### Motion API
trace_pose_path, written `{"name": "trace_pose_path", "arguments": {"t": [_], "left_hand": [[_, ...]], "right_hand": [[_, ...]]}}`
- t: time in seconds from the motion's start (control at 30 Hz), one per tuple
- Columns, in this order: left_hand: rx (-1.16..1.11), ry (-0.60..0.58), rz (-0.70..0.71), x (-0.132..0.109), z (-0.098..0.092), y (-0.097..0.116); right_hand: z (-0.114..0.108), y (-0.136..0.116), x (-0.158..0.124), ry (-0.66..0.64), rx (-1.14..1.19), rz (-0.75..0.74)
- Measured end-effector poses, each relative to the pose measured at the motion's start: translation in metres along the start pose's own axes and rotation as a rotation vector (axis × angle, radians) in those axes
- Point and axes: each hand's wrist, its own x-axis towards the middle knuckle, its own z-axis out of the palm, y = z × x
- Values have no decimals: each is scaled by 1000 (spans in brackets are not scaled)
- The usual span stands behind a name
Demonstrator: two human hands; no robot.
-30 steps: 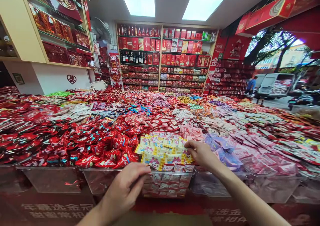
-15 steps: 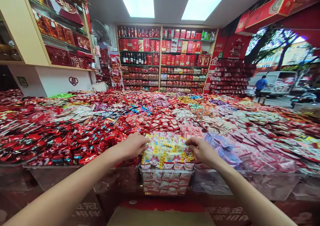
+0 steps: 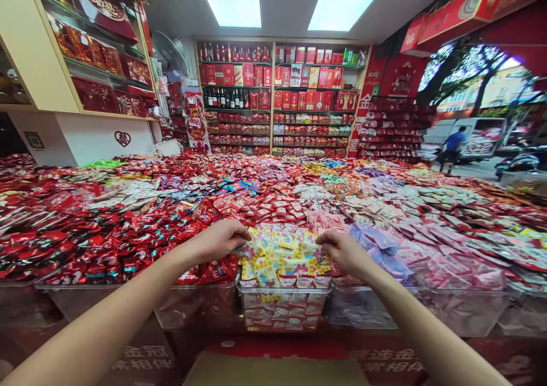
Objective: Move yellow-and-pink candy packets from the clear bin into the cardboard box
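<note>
Yellow and white candy packets point(image 3: 284, 255) lie in a loose layer on top of a clear plastic bin point(image 3: 284, 291), with rows of white and red packets point(image 3: 282, 312) below them. My left hand point(image 3: 222, 239) is at the left edge of the yellow packets, its fingers bent and pressed together; whatever lies between the fingertips is too small to make out. My right hand point(image 3: 344, 251) touches the right edge of the packets, thumb and fingers curled in, and any packet in its grip is hidden.
Red packets point(image 3: 128, 243) fill the bins at left, purple packets point(image 3: 378, 246) and pink packets point(image 3: 457, 266) those at right. Behind the display stand shelves of bottles and boxes point(image 3: 273, 78). A person in blue point(image 3: 453, 142) is outside near a van.
My left hand has moved slightly left and up. The yellow packets near it have shifted and tilted, one now overlapping the bin's front rim. The person outside has moved right.
</note>
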Motion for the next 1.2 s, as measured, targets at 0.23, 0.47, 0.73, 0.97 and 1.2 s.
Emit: {"name": "trace_pose_path", "arguments": {"t": [0.23,0.47,0.73,0.97,1.2], "left_hand": [[-185,113,-61,4,12,14],[-102,140,-50,11,27,14],[-55,6,-45,3,31,14],[89,-50,30,0,30,15],[88,-67,69,3,31,11]], "right_hand": [[7,4,-1,12,-41,-39],[6,2,-2,30,-14,-28],[9,4,-3,-7,-84,-38],[11,-20,-10,125,-328,-96],[48,-67,-25,18,-436,-321]]}}
